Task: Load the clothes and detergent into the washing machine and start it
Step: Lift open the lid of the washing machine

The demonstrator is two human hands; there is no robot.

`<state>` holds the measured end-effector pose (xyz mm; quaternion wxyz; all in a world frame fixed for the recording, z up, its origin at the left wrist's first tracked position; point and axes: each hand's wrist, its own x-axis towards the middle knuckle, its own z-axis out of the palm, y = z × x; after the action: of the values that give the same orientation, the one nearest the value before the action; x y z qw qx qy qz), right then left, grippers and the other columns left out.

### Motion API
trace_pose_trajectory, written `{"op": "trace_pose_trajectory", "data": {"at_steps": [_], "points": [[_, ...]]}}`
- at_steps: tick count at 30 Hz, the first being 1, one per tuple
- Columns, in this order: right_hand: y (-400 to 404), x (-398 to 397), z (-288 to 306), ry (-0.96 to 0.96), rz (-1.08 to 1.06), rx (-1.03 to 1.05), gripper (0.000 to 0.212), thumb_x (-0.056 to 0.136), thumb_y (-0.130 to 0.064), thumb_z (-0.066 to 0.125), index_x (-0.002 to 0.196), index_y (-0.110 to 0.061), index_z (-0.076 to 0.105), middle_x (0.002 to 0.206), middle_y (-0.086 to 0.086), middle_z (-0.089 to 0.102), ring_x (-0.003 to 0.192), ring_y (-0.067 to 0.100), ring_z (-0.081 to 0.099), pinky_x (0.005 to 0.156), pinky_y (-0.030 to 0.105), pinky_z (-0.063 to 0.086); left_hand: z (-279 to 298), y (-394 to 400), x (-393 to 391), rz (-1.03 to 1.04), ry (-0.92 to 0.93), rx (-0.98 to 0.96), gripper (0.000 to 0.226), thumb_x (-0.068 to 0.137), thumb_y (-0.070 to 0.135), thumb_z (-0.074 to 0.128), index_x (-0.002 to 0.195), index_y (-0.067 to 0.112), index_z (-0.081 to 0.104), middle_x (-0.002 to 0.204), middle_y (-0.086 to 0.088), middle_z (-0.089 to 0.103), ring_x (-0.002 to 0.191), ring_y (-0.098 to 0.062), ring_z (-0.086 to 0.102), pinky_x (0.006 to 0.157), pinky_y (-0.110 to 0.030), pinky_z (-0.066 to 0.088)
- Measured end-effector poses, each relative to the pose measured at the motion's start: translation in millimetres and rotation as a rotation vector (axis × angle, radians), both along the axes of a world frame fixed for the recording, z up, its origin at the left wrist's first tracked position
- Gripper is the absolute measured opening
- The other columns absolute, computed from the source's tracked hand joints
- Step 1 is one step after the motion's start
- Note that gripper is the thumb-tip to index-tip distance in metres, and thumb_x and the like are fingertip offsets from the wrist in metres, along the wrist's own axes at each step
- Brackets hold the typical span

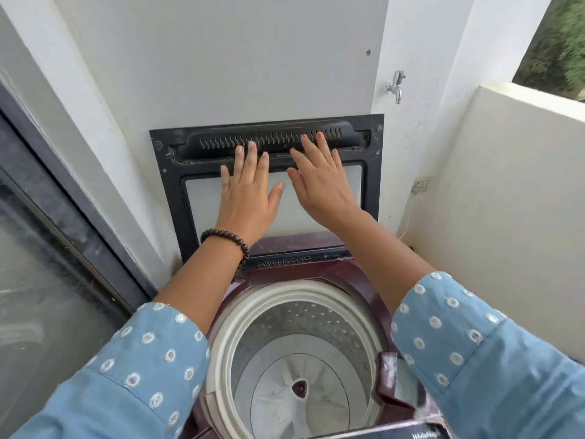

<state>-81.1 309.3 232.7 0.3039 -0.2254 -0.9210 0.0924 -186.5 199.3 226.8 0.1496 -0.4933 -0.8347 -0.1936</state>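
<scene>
The top-loading washing machine (316,280) stands open, its lid (177,198) raised upright against the wall (221,58). Both grips lie flat on the lid with fingers spread: left hand (248,191), right hand (319,182). Below them gapes the drum (300,359); a tap (395,87) sits up right.

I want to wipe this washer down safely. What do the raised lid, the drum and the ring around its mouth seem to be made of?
Lid: matt black moulded plastic frame, judging by its ribs and vent slots, around a pale panel, probably glass. Drum: likely stainless steel, with a grey metallic sheen and rows of punched holes. Ring: off-white plastic, smooth and slightly glossy.
</scene>
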Motion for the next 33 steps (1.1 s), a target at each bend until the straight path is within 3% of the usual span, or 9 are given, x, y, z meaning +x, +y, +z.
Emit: {"op": "trace_pose_trajectory", "data": {"at_steps": [5, 10, 18, 23, 28, 33], "points": [[-28, 16, -9, 0.022, 0.021, -0.013, 0.039, 0.105, -0.022, 0.035, 0.134, -0.002, 0.054, 0.154, 0.015, 0.038, 0.151, 0.036, 0.009, 0.12, 0.051, 0.014, -11, -31, 23, -0.021, -0.056, -0.007, 0.062, 0.105, 0.042, 0.031, 0.156, 0.011, 0.015, 0.166, -0.008, -0.002, 0.153, -0.024, -0.009, 0.122, -0.049, -0.001], [-53, 27, -31, -0.006, 0.033, -0.03, 0.038, 0.105, -0.022, 0.037, 0.132, -0.002, 0.054, 0.152, 0.017, 0.039, 0.15, 0.036, 0.011, 0.119, 0.053, 0.018, -28, -56, 33, -0.032, -0.1, -0.002, 0.062, 0.105, 0.041, 0.032, 0.156, 0.011, 0.015, 0.166, -0.008, -0.001, 0.153, -0.024, -0.007, 0.122, -0.048, -0.001], [-82, 46, -51, -0.047, -0.007, -0.056, 0.045, 0.105, -0.027, 0.037, 0.145, -0.006, 0.041, 0.16, 0.016, 0.024, 0.151, 0.033, 0.007, 0.121, 0.05, 0.014, -46, -80, 42, -0.062, -0.172, -0.007, 0.06, 0.105, 0.039, 0.032, 0.156, 0.012, 0.017, 0.166, -0.008, -0.002, 0.153, -0.024, -0.009, 0.122, -0.048, -0.002], [-93, 61, -68, -0.092, -0.086, 0.022, 0.054, 0.105, -0.032, 0.033, 0.153, -0.009, 0.024, 0.164, 0.013, 0.009, 0.152, 0.03, -0.001, 0.121, 0.048, 0.004, -61, -86, 55, -0.098, -0.179, -0.04, 0.061, 0.105, 0.042, 0.029, 0.156, 0.012, 0.016, 0.166, -0.008, -0.004, 0.152, -0.024, -0.012, 0.12, -0.046, -0.006], [-101, 74, -85, -0.126, -0.151, 0.053, 0.062, 0.104, -0.04, 0.027, 0.156, -0.009, 0.013, 0.165, 0.012, 0.004, 0.152, 0.029, -0.004, 0.121, 0.049, 0.001, -77, -90, 67, -0.076, -0.114, -0.03, 0.066, 0.101, 0.047, 0.025, 0.156, 0.009, 0.018, 0.166, -0.013, -0.001, 0.152, -0.029, -0.007, 0.12, -0.053, -0.002], [-107, 99, -92, -0.115, -0.207, 0.08, 0.067, 0.103, -0.043, 0.028, 0.156, -0.007, 0.008, 0.164, 0.012, 0.002, 0.151, 0.026, -0.005, 0.122, 0.049, -0.001, -85, -97, 92, -0.014, -0.036, -0.093, 0.076, 0.099, 0.056, 0.018, 0.157, 0.012, -0.004, 0.164, -0.011, -0.014, 0.15, -0.027, -0.017, 0.117, -0.053, -0.011]]}}
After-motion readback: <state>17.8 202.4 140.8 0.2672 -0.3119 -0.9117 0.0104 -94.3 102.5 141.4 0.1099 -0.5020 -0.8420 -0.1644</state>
